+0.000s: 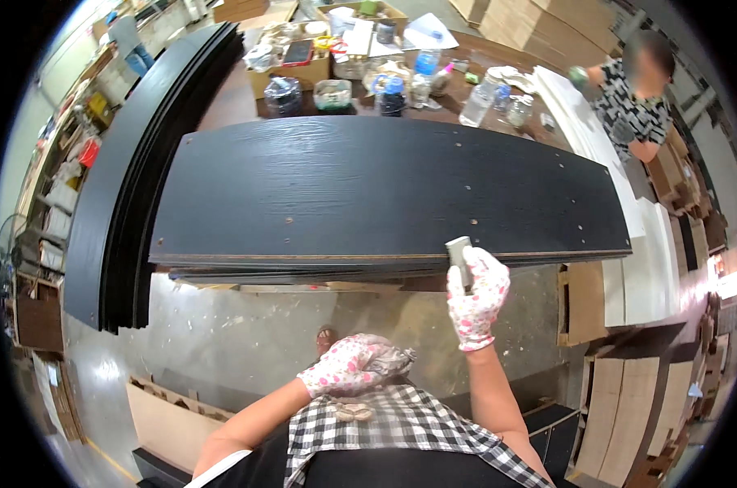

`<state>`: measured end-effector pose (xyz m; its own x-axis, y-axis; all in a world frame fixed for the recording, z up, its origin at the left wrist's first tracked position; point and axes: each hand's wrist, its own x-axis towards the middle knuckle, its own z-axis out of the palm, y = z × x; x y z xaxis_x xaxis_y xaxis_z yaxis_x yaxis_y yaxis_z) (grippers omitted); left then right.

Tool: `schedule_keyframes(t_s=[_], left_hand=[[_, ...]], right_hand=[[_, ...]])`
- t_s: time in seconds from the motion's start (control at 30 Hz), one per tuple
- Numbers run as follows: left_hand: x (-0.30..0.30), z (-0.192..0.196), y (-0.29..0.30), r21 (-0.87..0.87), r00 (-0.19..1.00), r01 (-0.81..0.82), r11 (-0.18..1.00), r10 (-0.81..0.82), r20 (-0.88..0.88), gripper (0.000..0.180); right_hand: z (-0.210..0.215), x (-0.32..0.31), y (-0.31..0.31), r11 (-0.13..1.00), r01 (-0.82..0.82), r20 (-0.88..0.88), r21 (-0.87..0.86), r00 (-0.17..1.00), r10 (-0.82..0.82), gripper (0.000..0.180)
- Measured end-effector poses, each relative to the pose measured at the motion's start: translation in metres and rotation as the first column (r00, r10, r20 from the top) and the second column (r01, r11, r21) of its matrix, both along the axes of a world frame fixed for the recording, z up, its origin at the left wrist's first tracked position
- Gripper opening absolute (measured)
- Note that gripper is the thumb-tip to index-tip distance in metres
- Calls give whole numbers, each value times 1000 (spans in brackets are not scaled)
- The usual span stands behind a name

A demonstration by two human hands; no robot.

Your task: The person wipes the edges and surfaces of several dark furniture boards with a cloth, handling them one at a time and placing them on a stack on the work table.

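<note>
Right hand (477,297), gloved: thumb and fingers pinched shut on a small pale strip (459,244), its top end poking out past my fingertips. Strip is right of frame centre, overlapping the front edge of the top black panel (376,187) in view; can't tell if it's touching. Left hand (344,366), also gloved, is low centre by my checked apron (417,419), closed around a crumpled grey cloth (399,358). Exact finger closure there is partly hidden.

Risks, my read: strip is held by a short pinch, so a push against the panel edge could twist it out or scratch the black face. Glove fabric could slip on it or snag a panel corner. A hard shove might also slide the top panel over the ones beneath, since I see no clamp. Pushed far enough back, it could knock the clear bottle (478,102) and jars behind.

Edges: front edge runs across mid-frame, facing me, with floor showing between it and my apron, so both forearms have room there. Left end sits close beside the tall black stack (108,179); tight. Right end comes near the white boards (649,260). Co-worker (641,106) is upper right, beyond those.
</note>
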<state>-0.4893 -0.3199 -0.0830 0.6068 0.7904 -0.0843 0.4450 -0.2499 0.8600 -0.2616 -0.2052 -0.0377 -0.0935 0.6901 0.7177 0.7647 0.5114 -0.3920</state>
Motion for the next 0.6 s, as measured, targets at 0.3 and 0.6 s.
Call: schedule_keyframes(t_s=[0.3, 0.6], left_hand=[[-85, -35, -22, 145, 972, -170, 975, 141, 187, 54], [-226, -27, -46, -13, 953, -297, 955, 298, 49, 50]], right_hand=[[5, -155, -23, 981, -180, 197, 66, 966, 164, 26], [25, -326, -42, 882, -470, 96, -30, 877, 471, 28]])
